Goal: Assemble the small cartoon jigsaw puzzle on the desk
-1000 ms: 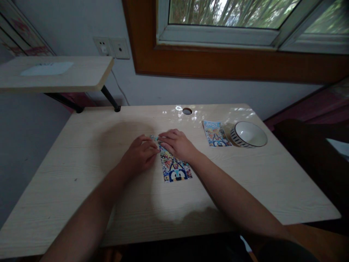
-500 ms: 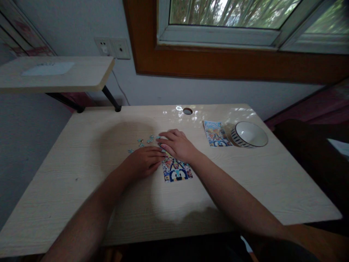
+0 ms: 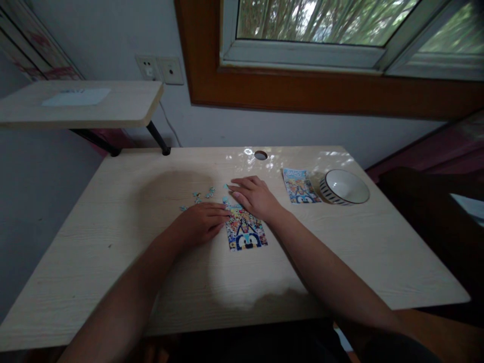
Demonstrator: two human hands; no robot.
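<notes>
A small colourful jigsaw puzzle (image 3: pixel 246 233) with a blue cartoon face lies in the middle of the light wooden table (image 3: pixel 113 262). My left hand (image 3: pixel 202 222) rests flat at the puzzle's left edge, fingers stretched toward its top corner. My right hand (image 3: pixel 255 196) lies flat over the puzzle's top part, fingers spread and pointing left. Several loose puzzle pieces (image 3: pixel 202 194) are scattered just beyond my left hand. Neither hand holds anything that I can see.
A printed picture card (image 3: pixel 300 185) lies to the right of my right hand, next to a white striped bowl (image 3: pixel 344 186). A cable hole (image 3: pixel 260 155) sits near the table's far edge. A raised shelf (image 3: pixel 79 103) stands at the left rear, under wall sockets (image 3: pixel 161 69).
The puzzle's top part has broken into loose pieces now lying to the left. My left hand drew back toward me to the puzzle's left edge; my right hand shifted slightly right.
</notes>
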